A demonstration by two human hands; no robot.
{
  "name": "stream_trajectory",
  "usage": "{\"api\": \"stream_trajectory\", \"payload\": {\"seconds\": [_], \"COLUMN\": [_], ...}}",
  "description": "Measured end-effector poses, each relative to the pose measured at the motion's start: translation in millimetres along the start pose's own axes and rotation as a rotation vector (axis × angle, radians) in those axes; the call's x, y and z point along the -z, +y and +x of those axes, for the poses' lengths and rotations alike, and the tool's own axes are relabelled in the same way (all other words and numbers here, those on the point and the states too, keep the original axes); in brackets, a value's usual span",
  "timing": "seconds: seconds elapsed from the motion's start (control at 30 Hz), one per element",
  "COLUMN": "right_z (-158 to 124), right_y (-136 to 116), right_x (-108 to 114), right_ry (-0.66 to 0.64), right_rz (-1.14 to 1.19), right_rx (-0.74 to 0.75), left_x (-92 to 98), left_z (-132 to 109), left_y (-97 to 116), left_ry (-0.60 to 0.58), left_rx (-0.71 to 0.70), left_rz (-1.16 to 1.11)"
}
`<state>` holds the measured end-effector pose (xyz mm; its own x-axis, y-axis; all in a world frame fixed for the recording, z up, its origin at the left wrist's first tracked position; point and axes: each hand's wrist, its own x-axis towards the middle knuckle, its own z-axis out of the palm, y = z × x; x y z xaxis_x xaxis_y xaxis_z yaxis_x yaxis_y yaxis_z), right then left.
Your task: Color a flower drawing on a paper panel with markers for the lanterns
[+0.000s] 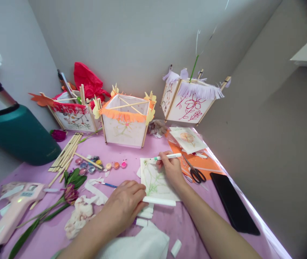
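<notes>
My right hand (171, 168) is closed round a white marker with a green tip (167, 157), its tip resting on a white paper sheet (156, 181) that bears green line drawing. My left hand (126, 205) rests on the pink tablecloth (131, 151) with its fingers curled, pressing the near left corner of that sheet beside a white paper roll (159, 201). A thin blue paintbrush (107, 184) lies just left of the sheet.
Three paper lanterns stand at the back: red-fringed (73, 113), orange-fringed (126, 120), purple-fringed (191, 100). Wooden sticks (67, 153), small paint pots (99, 166), scissors (195, 172) on orange paper, a black phone (233, 203), a glue gun (10, 212), flowers (69, 192) and a teal bottle (15, 129) surround the sheet.
</notes>
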<state>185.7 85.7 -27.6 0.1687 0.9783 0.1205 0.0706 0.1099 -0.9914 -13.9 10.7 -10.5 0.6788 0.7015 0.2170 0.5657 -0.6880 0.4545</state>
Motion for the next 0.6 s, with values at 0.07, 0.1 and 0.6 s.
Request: {"api": "stream_trajectory", "payload": {"seconds": [0.07,0.1,0.6], "right_z": [3.0,3.0,-60.2], "right_y": [-3.3,-5.0,4.2], "right_x": [8.3,13.4,85.0], "right_ry": [0.028,0.025,0.076], "right_rz": [0.007,0.007,-0.409], "right_rx": [0.001,-0.001,0.291], "left_x": [-0.4,-0.8,-1.4], "left_z": [-0.3,-0.4,-0.4], "left_y": [-0.8,-1.4,-2.6], "left_ry": [0.006,0.012,-0.001], "left_rx": [0.0,-0.003,-0.098], "left_rz": [0.0,0.0,0.046]}}
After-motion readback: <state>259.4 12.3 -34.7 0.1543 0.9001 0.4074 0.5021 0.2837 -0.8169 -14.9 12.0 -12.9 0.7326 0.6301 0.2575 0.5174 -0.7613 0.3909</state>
